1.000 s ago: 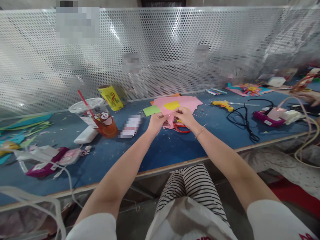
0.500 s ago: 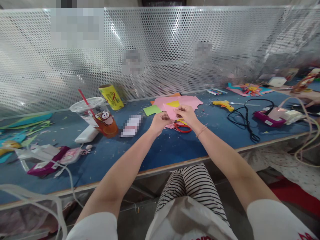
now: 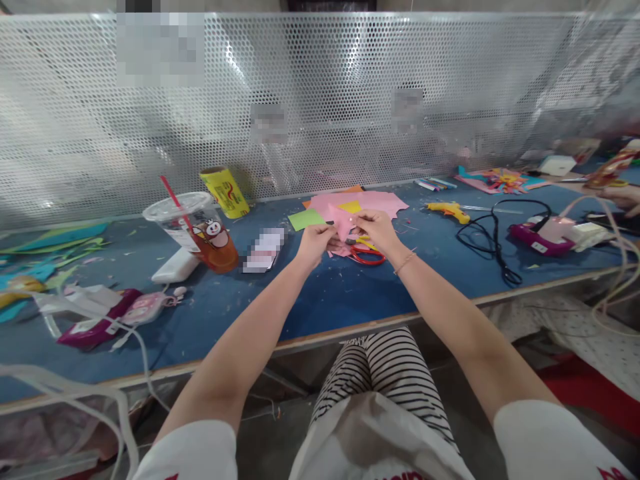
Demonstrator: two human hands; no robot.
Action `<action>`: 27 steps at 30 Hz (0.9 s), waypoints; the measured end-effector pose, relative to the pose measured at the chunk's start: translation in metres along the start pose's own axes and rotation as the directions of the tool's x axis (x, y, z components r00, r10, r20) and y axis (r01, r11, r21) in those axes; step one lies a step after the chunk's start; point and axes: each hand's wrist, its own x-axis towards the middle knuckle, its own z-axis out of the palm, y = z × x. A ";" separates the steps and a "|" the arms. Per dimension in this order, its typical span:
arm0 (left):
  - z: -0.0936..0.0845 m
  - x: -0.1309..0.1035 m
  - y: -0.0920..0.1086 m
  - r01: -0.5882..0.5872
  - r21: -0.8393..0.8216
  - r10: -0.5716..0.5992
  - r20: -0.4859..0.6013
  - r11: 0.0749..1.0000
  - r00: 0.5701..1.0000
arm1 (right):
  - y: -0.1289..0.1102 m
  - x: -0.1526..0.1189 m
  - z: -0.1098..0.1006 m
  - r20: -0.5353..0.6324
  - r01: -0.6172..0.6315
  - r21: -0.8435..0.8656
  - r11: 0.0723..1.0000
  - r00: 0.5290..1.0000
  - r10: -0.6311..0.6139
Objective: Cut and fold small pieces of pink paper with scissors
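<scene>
Between my two hands is a small piece of pink paper [image 3: 342, 221], bent or folded, held just above the table. My left hand [image 3: 317, 244] pinches its left side, and my right hand [image 3: 373, 227] grips its right side with thumb and fingers. Below the right hand lie scissors [image 3: 369, 257] with red and yellow handles. Behind the hands, larger sheets of pink paper [image 3: 390, 201] are spread out, with a yellow piece [image 3: 350, 206] on them and a green piece [image 3: 306, 219] at their left.
A drink cup [image 3: 215, 243] with a red straw, a phone [image 3: 264, 251] and a yellow roll [image 3: 225, 193] stand or lie to the left. At the right are a yellow glue gun [image 3: 450, 212] and a purple power strip [image 3: 543, 239]. A perforated metal panel [image 3: 330, 100] rises behind the blue table [image 3: 350, 300].
The pink paper piece has gone from lying flat between my fingers to looking bent, with my left fingers now pinching its left side. The view has shifted slightly.
</scene>
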 end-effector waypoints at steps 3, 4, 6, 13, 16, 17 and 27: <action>-0.001 -0.001 0.001 -0.076 0.150 0.081 -0.024 0.986 0.996 | 0.000 0.000 -0.001 0.056 -0.094 0.055 0.994 0.994 0.091; -0.002 -0.001 0.002 -0.127 0.217 0.139 -0.039 0.968 0.990 | 0.000 -0.001 0.000 0.080 -0.120 0.064 0.991 0.990 0.115; -0.006 -0.001 0.002 -0.231 0.339 0.265 -0.058 0.912 0.962 | -0.001 -0.002 0.000 0.118 -0.156 0.067 0.985 0.982 0.147; -0.009 -0.003 0.007 -0.292 0.347 0.338 -0.078 0.891 0.938 | -0.005 -0.006 0.005 0.149 -0.170 0.029 0.985 0.975 0.164; -0.005 -0.003 0.006 -0.259 0.248 0.293 -0.112 0.933 0.949 | -0.003 -0.005 0.005 0.169 -0.174 0.026 0.984 0.971 0.167; -0.005 -0.003 0.006 -0.258 0.238 0.293 -0.128 0.937 0.947 | -0.002 -0.005 0.005 0.175 -0.176 0.024 0.984 0.970 0.169; -0.011 0.006 0.000 -0.276 0.134 0.301 -0.238 0.952 0.924 | 0.001 -0.006 0.006 0.157 -0.183 0.069 0.981 0.973 0.171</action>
